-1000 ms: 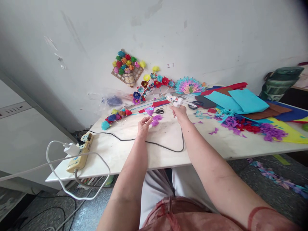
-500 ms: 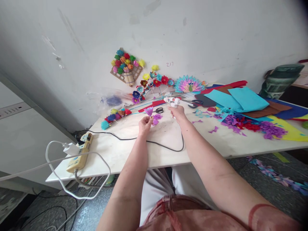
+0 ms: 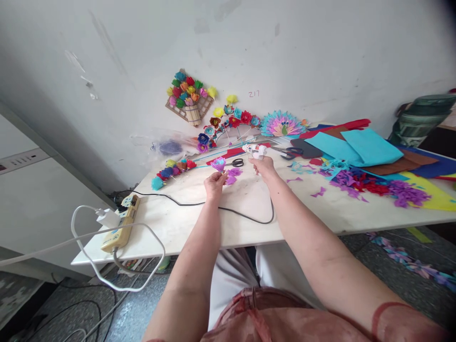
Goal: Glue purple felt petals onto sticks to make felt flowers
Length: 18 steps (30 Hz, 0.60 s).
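My left hand (image 3: 214,184) pinches the stem of a purple paper flower (image 3: 218,164), whose blue centre faces up toward me. In my right hand (image 3: 263,166) is a white glue gun (image 3: 254,151), gripped by its handle with the nozzle pointing left toward the flower but apart from it. Purple petals (image 3: 233,175) lie on the table just right of my left hand. Behind them rest black-handled scissors (image 3: 237,163). The fingers of my right hand partly cover the glue gun's handle.
A power strip (image 3: 121,228) with a white plug and looping cable sits at the table's left edge. A black cord (image 3: 185,204) crosses the table. Finished flowers (image 3: 173,172) lie at left. Coloured sheets (image 3: 370,147) and purple scraps (image 3: 409,192) cover the right side.
The flower in my left hand has turned, so its blue centre now shows. My right hand still holds the glue gun in nearly the same place. The view has shifted slightly.
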Available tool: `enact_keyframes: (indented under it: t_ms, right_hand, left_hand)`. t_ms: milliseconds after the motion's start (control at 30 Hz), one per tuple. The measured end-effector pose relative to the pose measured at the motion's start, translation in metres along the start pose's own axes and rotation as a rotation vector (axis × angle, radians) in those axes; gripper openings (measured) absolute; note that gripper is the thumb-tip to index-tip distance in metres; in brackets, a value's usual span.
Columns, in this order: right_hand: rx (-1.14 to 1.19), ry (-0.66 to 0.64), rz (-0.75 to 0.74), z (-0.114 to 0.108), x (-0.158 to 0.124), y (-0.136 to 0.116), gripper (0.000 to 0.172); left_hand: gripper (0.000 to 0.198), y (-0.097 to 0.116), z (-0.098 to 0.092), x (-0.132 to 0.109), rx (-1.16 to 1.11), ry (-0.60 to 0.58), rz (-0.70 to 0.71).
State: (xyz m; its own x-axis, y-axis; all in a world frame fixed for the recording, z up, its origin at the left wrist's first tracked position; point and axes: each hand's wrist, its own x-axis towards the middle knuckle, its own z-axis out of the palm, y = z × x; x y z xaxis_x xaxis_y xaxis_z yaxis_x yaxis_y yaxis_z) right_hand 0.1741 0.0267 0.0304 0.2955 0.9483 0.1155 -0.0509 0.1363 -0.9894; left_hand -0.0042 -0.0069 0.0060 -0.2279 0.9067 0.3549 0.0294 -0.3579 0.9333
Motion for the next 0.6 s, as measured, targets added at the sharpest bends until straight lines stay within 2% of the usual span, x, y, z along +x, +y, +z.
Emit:
enact_keyframes:
  t_ms: [333,600]
  right_hand:
    - [-0.026,-0.017,0.001,-0.0001,-0.0006,0.0007,0.014]
    - [-0.029,-0.014,-0.005,0.0005,-0.0007,0.0011,0.015]
  left_hand:
    - [0.033,-0.0043,0.0018,0.0024,-0.061,0.047,-0.018]
    - [0.023,-0.0076,-0.0009,0.0025,0.196,0.152,0.121]
